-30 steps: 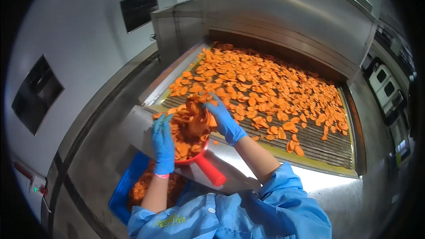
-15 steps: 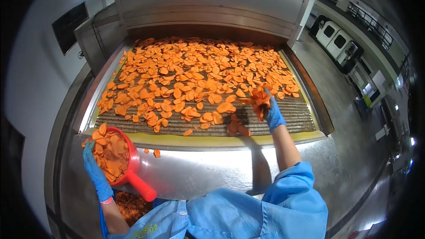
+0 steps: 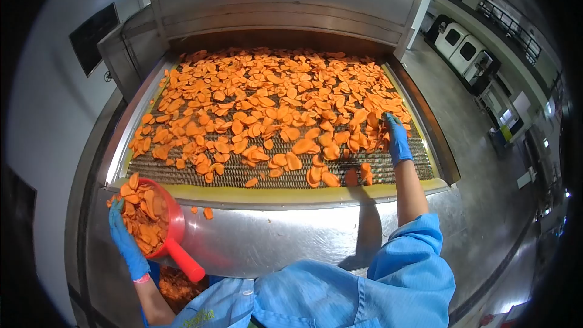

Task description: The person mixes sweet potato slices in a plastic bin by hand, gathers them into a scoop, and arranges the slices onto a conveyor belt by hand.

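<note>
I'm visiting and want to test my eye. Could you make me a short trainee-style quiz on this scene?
1. True or false: the right hand is inside the red scoop.
2. What fills the scoop? A) green leaves; B) orange slices; C) white grains.
3. Which hand is at the side of the scoop?

Key: 1. False: it is at the right side of the ribbed belt, among slices there. 2. B. 3. The left hand.
</note>
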`<state>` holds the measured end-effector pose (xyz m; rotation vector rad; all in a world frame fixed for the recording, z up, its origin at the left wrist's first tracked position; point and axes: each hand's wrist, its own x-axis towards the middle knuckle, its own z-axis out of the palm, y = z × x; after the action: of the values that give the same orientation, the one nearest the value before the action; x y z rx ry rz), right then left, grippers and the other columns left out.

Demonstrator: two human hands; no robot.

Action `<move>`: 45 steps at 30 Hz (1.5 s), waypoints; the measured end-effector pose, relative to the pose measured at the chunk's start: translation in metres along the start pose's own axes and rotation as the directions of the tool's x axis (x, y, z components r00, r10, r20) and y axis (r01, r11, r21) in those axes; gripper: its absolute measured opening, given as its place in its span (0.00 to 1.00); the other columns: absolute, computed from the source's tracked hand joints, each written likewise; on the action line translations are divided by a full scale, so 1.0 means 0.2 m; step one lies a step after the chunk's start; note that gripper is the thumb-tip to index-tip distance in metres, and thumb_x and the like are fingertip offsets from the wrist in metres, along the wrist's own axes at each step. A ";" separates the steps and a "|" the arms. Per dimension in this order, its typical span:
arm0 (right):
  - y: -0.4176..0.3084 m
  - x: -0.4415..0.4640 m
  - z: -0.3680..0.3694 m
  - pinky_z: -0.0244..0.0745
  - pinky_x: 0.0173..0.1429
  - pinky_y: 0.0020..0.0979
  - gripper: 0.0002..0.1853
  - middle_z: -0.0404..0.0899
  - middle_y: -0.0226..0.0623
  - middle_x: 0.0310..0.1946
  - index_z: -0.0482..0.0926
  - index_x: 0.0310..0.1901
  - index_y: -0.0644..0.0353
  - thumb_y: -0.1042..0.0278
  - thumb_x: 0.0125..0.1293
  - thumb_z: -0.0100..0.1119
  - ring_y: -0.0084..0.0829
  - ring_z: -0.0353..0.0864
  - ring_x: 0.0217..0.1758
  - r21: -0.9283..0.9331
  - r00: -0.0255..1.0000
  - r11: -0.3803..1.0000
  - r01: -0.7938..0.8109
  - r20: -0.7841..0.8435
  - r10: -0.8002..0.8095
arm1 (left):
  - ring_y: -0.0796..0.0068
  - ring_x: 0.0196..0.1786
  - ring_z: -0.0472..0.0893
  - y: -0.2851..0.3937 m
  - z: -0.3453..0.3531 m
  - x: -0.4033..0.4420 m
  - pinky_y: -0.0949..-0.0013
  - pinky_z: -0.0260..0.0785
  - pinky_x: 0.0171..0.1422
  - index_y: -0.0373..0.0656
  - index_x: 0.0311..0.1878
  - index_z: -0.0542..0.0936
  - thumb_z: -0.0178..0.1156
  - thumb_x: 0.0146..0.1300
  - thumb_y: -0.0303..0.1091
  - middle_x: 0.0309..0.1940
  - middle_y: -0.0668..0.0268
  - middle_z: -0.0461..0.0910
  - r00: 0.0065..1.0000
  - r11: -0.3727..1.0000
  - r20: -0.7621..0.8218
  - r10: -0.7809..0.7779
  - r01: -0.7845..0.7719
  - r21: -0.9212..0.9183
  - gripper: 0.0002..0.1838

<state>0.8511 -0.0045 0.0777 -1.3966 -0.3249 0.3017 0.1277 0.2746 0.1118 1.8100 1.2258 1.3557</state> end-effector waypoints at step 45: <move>-0.10 -0.10 -0.68 0.78 0.45 0.27 0.18 0.85 0.39 0.42 0.79 0.55 0.65 0.81 0.63 0.51 0.29 0.83 0.41 -0.394 0.998 0.919 0.021 0.056 0.001 | 0.64 0.69 0.66 -0.06 -0.04 0.01 0.62 0.53 0.74 0.35 0.59 0.76 0.42 0.75 0.38 0.66 0.57 0.70 0.999 0.997 0.020 -0.046 0.045 0.058 0.21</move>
<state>0.8859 -0.1387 0.0777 -1.7861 -0.4567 0.2758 0.1164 0.2801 0.1054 1.8198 1.2993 1.2850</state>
